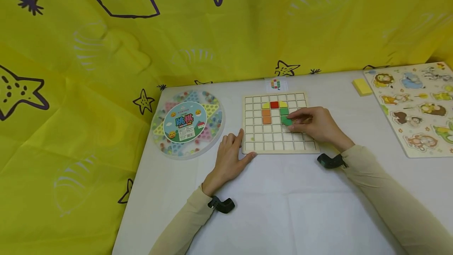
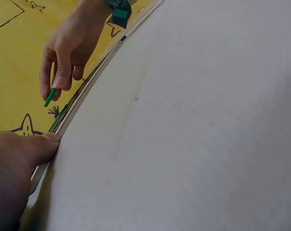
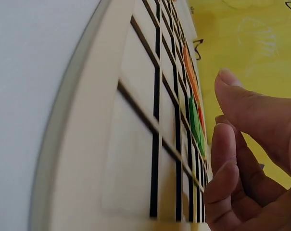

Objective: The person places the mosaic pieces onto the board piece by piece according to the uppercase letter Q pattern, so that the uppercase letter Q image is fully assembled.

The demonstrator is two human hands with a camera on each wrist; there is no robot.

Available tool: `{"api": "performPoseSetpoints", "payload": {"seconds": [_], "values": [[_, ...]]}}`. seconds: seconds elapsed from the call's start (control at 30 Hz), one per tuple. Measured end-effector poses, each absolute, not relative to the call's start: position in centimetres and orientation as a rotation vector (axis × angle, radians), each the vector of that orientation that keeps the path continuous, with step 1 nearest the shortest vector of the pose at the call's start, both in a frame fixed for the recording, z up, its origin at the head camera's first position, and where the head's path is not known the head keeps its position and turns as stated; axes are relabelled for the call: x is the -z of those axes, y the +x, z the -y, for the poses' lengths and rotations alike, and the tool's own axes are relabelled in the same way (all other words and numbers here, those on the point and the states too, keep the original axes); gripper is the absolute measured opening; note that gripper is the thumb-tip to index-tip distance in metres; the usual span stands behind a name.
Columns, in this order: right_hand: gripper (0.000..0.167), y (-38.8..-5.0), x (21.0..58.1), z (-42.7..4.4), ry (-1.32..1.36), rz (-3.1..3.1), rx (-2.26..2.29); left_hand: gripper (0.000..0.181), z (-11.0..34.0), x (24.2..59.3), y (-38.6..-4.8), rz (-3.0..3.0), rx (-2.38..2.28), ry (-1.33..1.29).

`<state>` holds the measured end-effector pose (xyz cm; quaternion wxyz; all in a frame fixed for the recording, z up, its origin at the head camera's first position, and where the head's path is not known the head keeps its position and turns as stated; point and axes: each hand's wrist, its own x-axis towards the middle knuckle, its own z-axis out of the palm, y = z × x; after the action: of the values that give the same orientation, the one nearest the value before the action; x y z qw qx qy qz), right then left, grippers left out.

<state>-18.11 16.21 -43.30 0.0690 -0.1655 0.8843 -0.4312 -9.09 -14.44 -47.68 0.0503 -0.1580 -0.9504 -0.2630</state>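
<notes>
A wooden grid board (image 1: pixel 272 135) lies on the white table, with a red tile (image 1: pixel 274 105), yellow corner pieces, orange tiles (image 1: pixel 266 120) and a green tile (image 1: pixel 284 111) set in its squares. Between thumb and fingertips, my right hand (image 1: pixel 315 123) pinches a small green tile (image 2: pixel 50 97) just over the board's right half. In the right wrist view the fingers (image 3: pixel 223 144) hide that tile, while green pieces (image 3: pixel 196 125) show on the grid. My left hand (image 1: pixel 228 158) rests at the near left corner, its spread thumb (image 2: pixel 42 147) touching the front edge and fingers at the side.
Behind the board lies a small card (image 1: pixel 276 85) with a coloured tile pattern. To the left is a round clear Chinese checkers box (image 1: pixel 188 150). A yellow block (image 1: pixel 362 87) and an animal puzzle board (image 1: pixel 414 105) lie at right. Yellow patterned cloth (image 1: pixel 247 42) hangs behind.
</notes>
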Motion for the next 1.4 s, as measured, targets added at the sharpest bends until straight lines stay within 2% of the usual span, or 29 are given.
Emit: {"api": "performPoseSetpoints", "payload": {"seconds": [0.3, 0.8, 1.13, 1.4], "values": [[0.029, -18.4, 43.9, -14.2, -0.56, -2.625, 1.408, 0.084, 14.5, 47.7, -9.0, 2.863, 0.769, -0.507], [0.028, -18.4, 44.5, -11.3, -0.621, -2.685, 1.26, 0.086, 14.5, 47.7, -9.1, 2.895, 0.766, -0.498], [0.029, -18.1, 44.6, -10.6, -0.626, -2.673, 1.215, 0.085, 14.5, 47.7, -9.0, 2.888, 0.762, -0.504], [0.021, -18.2, 44.6, -10.7, -0.638, -2.687, 1.206, 0.086, 14.5, 47.9, -9.2, 2.887, 0.75, -0.508]]}}
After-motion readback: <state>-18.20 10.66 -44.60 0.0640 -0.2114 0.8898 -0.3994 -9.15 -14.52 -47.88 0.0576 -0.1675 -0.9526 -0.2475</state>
